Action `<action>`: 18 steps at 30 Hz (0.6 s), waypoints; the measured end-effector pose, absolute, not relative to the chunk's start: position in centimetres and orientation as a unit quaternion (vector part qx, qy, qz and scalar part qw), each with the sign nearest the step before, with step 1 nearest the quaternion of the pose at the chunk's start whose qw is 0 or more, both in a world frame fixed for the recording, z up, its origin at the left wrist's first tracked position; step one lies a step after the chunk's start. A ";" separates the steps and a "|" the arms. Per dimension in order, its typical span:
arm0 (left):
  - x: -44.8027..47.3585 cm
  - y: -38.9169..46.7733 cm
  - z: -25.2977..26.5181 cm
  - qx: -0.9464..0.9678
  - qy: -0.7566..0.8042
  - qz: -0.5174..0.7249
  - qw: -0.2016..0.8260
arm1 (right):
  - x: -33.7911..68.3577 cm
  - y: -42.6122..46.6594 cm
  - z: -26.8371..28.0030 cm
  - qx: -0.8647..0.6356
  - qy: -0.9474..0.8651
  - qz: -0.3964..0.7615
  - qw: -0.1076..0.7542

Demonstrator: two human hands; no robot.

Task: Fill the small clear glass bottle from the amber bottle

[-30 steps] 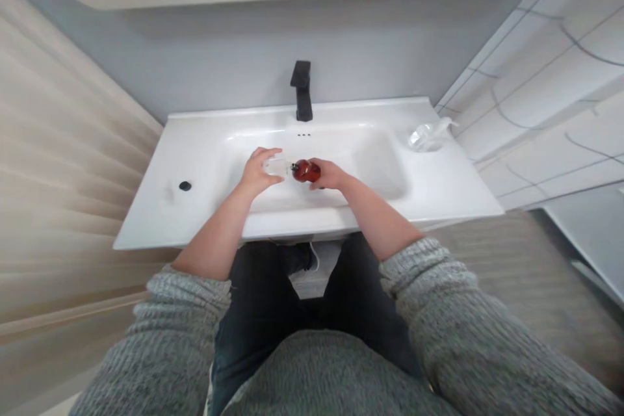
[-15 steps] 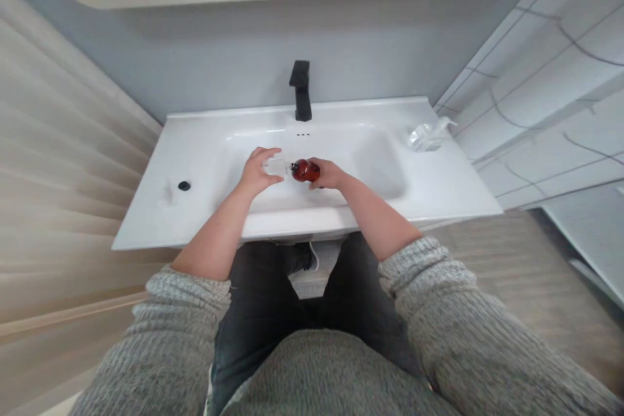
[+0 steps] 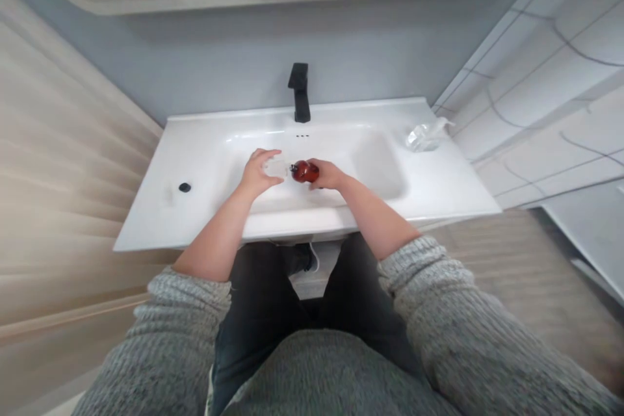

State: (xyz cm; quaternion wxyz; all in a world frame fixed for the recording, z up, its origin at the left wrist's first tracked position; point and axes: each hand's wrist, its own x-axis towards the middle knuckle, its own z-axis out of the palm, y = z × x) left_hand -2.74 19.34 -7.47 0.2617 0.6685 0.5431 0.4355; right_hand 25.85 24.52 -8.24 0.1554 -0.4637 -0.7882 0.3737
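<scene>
1. Left hand (image 3: 254, 174), centre of the frame, slightly left. Fingers and thumb curved around a small colourless see-through container (image 3: 275, 168), one on either side; grip fairly wide. Advice: light, even pressure on both sides, fingertips clear of the end that faces right.

2. Right hand (image 3: 329, 175), centre of the frame, slightly right. Closed around the far end of a glossy red-brown rounded bottle (image 3: 305, 171) with a dark narrow neck. Advice: grip well back on the body, as now, so that the neck remains in plain sight.

3. Meeting point, mid-frame. Dark neck points left, at the container's near end; the two are very close, and whether they touch cannot be told. Judged the step in hand: holding both ends in line. Advice: steady both wrists; make small corrections with one hand only. Smooth surfaces may slip if wet.

4. White glossy rectangular basin (image 3: 380, 159), below both items, across the middle of the frame. Advice: work over its hollow, within the rim, so that any drip is caught.

5. Black angular tap (image 3: 301, 94), upper centre, beyond the hands and apart from them. Advice: leave that space between.
</scene>
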 end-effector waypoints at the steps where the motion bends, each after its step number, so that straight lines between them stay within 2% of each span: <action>1: -2.8 19.3 -7.5 0.670 0.542 0.435 0.260 | 25.8 24.5 -8.2 -0.463 -0.789 0.373 0.156; 18: -2.8 19.3 -7.1 0.668 0.562 0.411 0.262 | 26.0 24.9 -8.8 -0.447 -0.796 0.369 0.171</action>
